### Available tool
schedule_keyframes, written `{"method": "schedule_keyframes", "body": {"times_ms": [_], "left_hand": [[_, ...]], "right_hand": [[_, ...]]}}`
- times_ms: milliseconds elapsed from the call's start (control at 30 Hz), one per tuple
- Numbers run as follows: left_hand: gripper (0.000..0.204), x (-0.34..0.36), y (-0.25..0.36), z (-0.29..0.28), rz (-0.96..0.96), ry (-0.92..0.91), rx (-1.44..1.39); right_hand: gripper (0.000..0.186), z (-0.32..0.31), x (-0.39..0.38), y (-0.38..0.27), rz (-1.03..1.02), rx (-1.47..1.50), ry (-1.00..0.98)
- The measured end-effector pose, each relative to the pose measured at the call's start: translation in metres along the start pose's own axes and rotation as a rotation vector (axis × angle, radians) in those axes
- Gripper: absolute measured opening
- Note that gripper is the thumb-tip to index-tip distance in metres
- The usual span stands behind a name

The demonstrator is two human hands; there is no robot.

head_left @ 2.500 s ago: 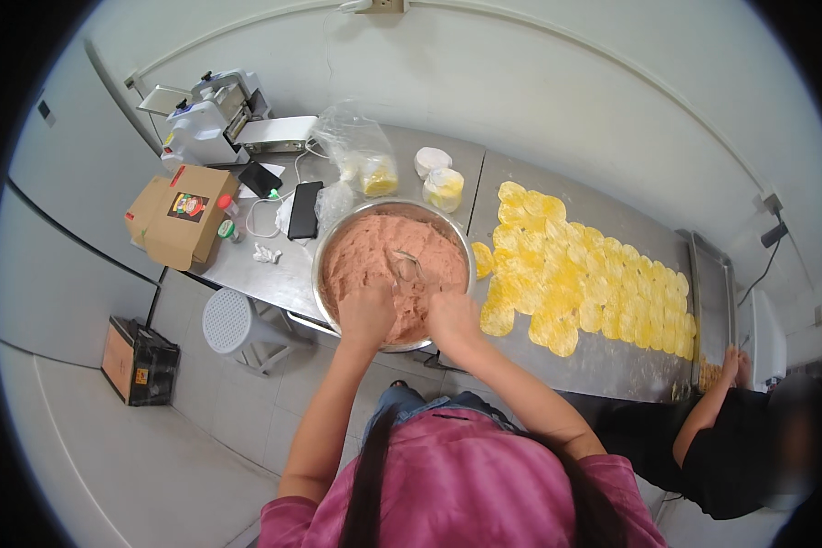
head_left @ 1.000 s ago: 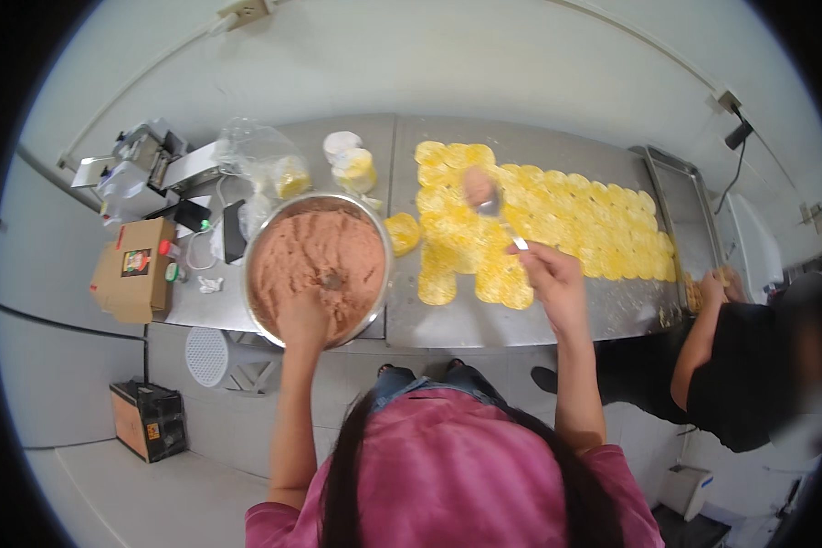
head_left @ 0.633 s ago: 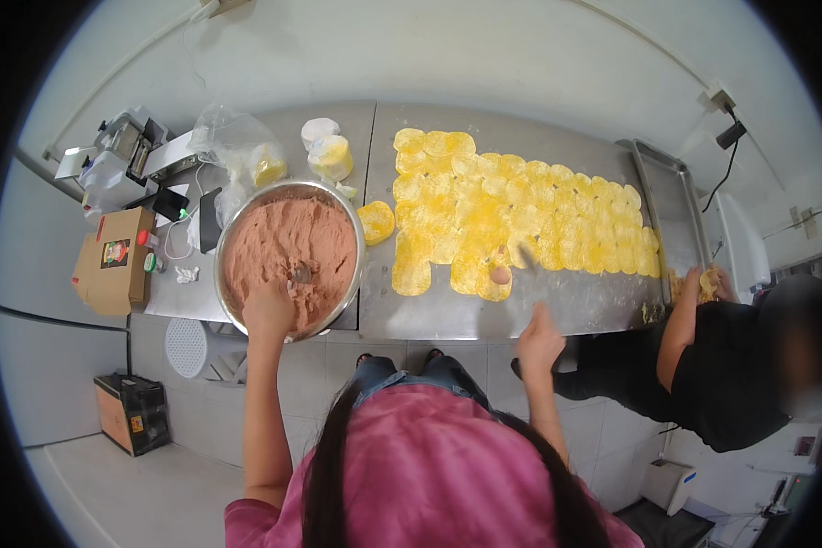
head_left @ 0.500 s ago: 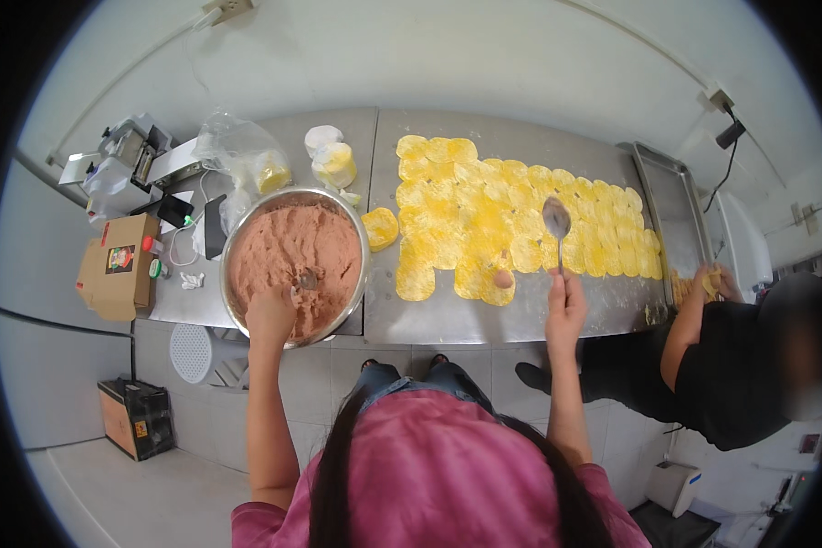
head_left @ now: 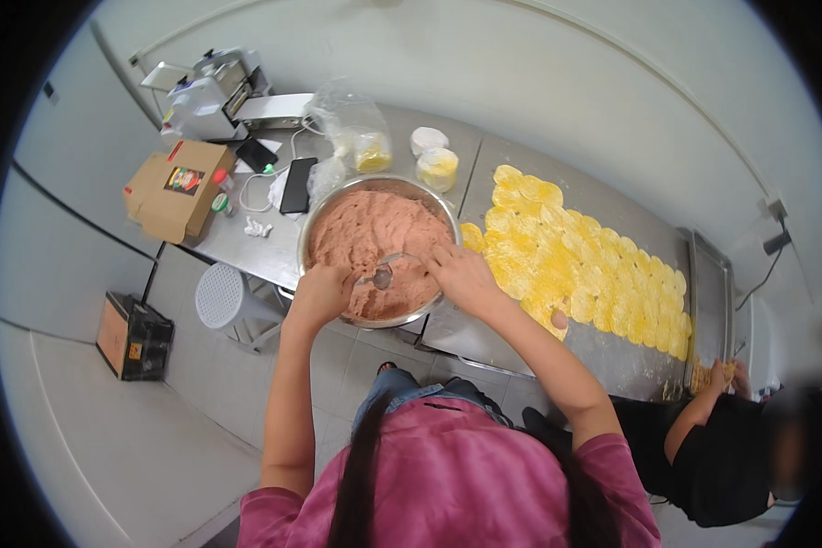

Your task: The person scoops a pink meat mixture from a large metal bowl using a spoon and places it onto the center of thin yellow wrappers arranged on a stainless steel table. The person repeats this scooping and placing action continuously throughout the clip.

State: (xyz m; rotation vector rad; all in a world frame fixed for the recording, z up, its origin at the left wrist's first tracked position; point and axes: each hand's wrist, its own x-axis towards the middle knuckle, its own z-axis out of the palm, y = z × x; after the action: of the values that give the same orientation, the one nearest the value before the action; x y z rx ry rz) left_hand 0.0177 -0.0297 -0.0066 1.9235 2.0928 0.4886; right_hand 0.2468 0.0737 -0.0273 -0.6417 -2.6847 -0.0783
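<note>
So your left hand [head_left: 327,290] is at the near-left rim of the big steel bowl [head_left: 303,248], back of the hand up, fingers curled around a spoon [head_left: 382,278] that's low over the pink paste [head_left: 370,224]. Your right hand [head_left: 464,276] reaches over the right rim, palm down, fingertips pinching a second spoon [head_left: 404,258] that points left. The two spoon heads are so close I honestly can't tell if they touch. Both forearms [head_left: 288,402] angle inward, elbows out wide. The paste spreads right across the bowl, which sits on the desk [head_left: 461,331]. Just right of it are overlapping yellow rounds [head_left: 539,237], with one pink dab [head_left: 558,320] near your right forearm.
</note>
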Motion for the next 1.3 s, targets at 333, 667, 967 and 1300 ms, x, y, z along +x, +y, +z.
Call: {"method": "schedule_keyframes", "body": {"times_ms": [333,667,967,1300], "left_hand": [[0.027,-0.012,-0.033,-0.02,-0.225,0.111,-0.12],[0.022,-0.01,-0.033,-0.005,-0.32,0.129,0.025],[0.014,0.031,-0.021,-0.011,-0.082,0.093,0.266],[0.016,0.034,-0.01,0.002,-0.1,-0.084,0.16]], "right_hand": [[0.011,0.011,0.024,-0.006,0.06,-0.128,-0.181],[0.017,0.046,0.05,-0.023,0.101,-0.159,-0.208],[0.014,0.027,0.042,-0.06,0.244,0.048,-0.383],[0.013,0.036,0.039,-0.075,0.605,0.329,-0.298]]}}
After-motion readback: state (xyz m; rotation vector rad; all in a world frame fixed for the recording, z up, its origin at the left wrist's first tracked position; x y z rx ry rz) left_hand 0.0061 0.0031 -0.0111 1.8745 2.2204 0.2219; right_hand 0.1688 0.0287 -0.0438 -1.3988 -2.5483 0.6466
